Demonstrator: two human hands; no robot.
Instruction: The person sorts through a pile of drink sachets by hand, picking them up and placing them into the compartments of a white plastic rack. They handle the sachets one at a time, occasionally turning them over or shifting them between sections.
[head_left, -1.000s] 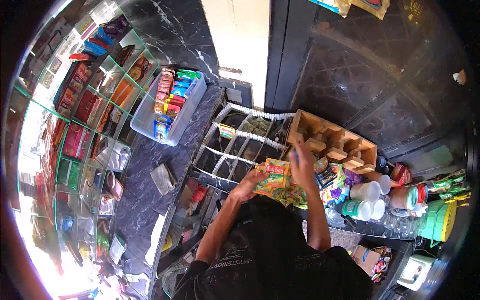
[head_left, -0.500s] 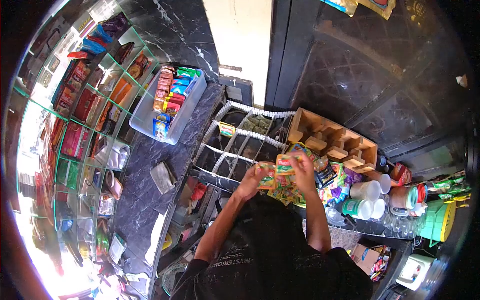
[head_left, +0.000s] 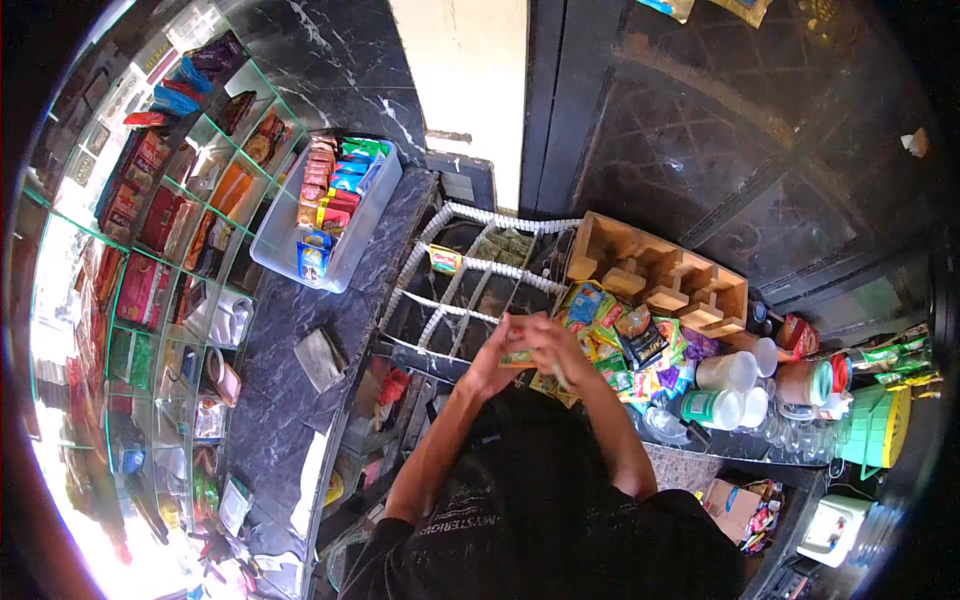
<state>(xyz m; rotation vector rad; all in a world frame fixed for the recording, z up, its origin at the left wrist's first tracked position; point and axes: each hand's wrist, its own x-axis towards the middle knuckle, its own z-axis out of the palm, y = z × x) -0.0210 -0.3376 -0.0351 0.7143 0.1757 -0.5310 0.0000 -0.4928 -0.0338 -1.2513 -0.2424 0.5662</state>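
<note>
My left hand (head_left: 487,366) is closed around a few small yellow-and-green sachets (head_left: 517,358), just in front of the divided rack. My right hand (head_left: 563,358) meets it, fingers curled over the same sachets, so most of their surface is hidden. A heap of mixed sachets (head_left: 610,325) lies right beside my right hand. Beyond my hands is the black rack wrapped in white coil (head_left: 490,267), split into compartments. One red-and-yellow sachet (head_left: 444,260) rests in a left compartment, and dull green packets (head_left: 505,246) fill part of a rear one.
A wooden divided box (head_left: 735,295) stands behind the heap. Plastic jars (head_left: 727,372) and a green basket (head_left: 870,430) are to the right. At left, a clear bin (head_left: 352,262) of sachets and a grey packet (head_left: 321,360) sit on the dark counter, alongside glass shelves (head_left: 150,240).
My right hand has come left and down from the heap, bringing its sachet against those in my left hand. The camera view has shifted slightly.
</note>
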